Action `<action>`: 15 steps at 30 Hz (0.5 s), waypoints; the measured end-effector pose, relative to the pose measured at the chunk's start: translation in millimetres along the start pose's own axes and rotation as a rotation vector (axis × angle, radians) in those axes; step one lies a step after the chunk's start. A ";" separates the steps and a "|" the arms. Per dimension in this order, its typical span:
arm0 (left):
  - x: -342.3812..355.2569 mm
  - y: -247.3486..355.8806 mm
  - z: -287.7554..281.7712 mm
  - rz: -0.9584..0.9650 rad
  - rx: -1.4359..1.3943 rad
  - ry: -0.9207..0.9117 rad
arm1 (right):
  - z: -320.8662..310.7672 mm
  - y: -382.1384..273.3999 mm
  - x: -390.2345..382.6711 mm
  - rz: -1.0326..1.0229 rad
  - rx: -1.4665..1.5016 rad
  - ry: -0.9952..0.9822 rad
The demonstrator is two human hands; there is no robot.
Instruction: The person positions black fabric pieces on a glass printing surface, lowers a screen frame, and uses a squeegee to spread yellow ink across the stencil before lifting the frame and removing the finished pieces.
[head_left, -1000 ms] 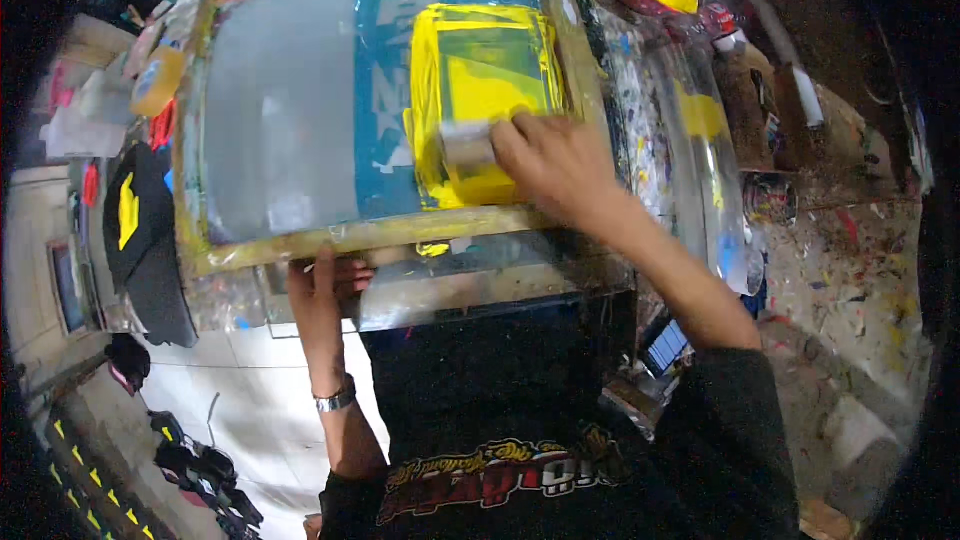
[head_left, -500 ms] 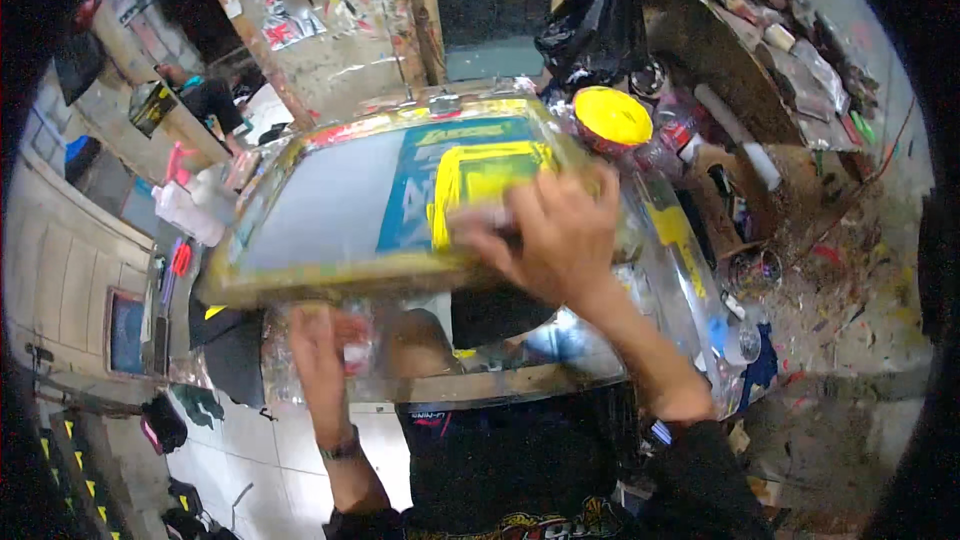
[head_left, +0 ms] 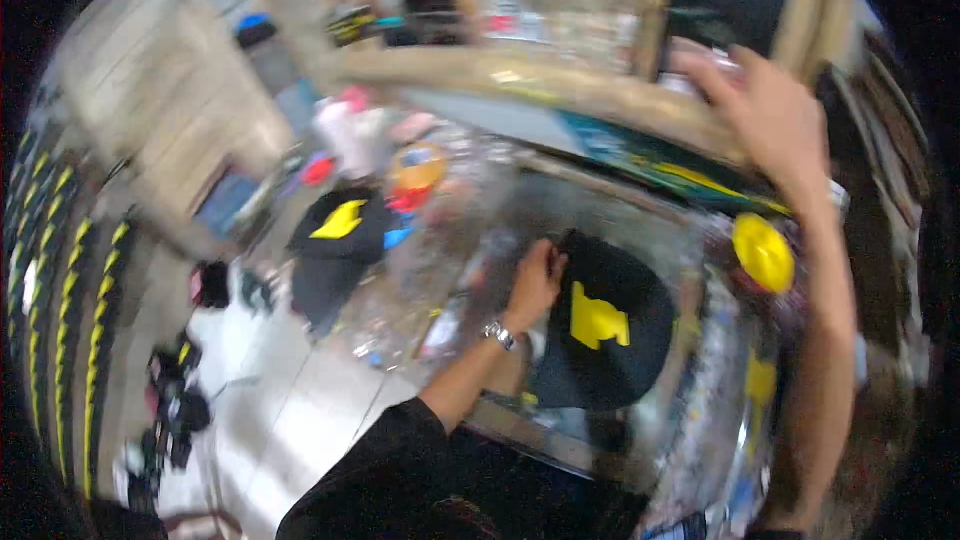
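On the table before me lies a black cloth piece (head_left: 640, 290) with a bright yellow shape printed on it. My left hand (head_left: 540, 278), with a watch at its wrist, pinches the cloth's left edge. The screen-printing frame (head_left: 550, 75) is tilted up beyond it, showing a strip of pale and teal mesh and a yellow paint streak. My right hand (head_left: 775, 115) is raised at the frame's right end, its fingers curled around something blurred and pinkish. What that is, and whether the hand also bears on the frame, cannot be made out.
A second black cloth piece (head_left: 340, 230) with a yellow print lies to the left. Beyond it are a roll of tape (head_left: 418, 168) and a white bottle (head_left: 345, 135). A bowl of yellow paint (head_left: 763, 253) stands at right. Rows of black-and-yellow pieces (head_left: 75, 280) line the far left.
The frame has gone from lying low over the table to tilted up. My right hand has risen with it; my left hand has moved onto the black cloth. The view has swung left.
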State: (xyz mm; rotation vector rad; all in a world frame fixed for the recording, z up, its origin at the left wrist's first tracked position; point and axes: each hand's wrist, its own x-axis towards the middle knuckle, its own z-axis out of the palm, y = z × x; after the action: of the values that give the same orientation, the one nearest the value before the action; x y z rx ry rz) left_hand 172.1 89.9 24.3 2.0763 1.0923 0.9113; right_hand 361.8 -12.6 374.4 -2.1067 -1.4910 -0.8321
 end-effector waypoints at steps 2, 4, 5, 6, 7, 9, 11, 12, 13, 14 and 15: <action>-24.4 -33.9 -55.8 -0.041 -0.120 0.313 | -8.2 1.0 16.5 0.026 0.003 -0.043; -56.0 -53.7 -139.2 -0.254 -0.054 0.435 | 15.2 3.9 36.8 0.076 -0.018 -0.078; -59.6 -68.8 -172.8 -0.192 -0.112 0.607 | 1.2 12.2 46.3 0.082 -0.043 -0.093; -77.5 -106.6 -215.3 -0.214 -0.218 0.790 | 16.3 15.5 57.6 0.069 -0.012 -0.154; -89.3 -142.6 -251.5 -0.195 -0.352 0.977 | 22.0 16.5 65.5 0.074 -0.011 -0.171; -106.2 -181.1 -326.0 -0.191 -0.651 1.306 | 22.1 27.0 76.9 0.068 0.087 -0.137; -106.5 -211.9 -384.8 -0.203 -0.753 1.569 | 38.8 46.6 90.1 0.029 0.097 -0.083; -87.1 -214.4 -386.0 -0.152 -0.860 1.578 | 44.4 59.4 94.7 0.044 0.058 -0.036; -79.6 -224.1 -395.4 -0.107 -0.822 1.588 | 44.0 46.9 91.0 0.080 0.065 -0.073; -71.4 -234.2 -403.0 -0.061 -0.793 1.592 | 36.2 36.3 85.0 0.121 0.064 -0.105; -64.0 -243.3 -410.9 -0.023 -0.852 1.631 | 46.8 50.2 88.5 0.033 0.117 -0.038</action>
State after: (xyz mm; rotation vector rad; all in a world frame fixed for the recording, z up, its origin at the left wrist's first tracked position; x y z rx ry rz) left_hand -287.7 230.5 55.0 0.3245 0.9784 2.5649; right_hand 441.3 61.8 400.8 -2.0658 -1.4825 -0.6796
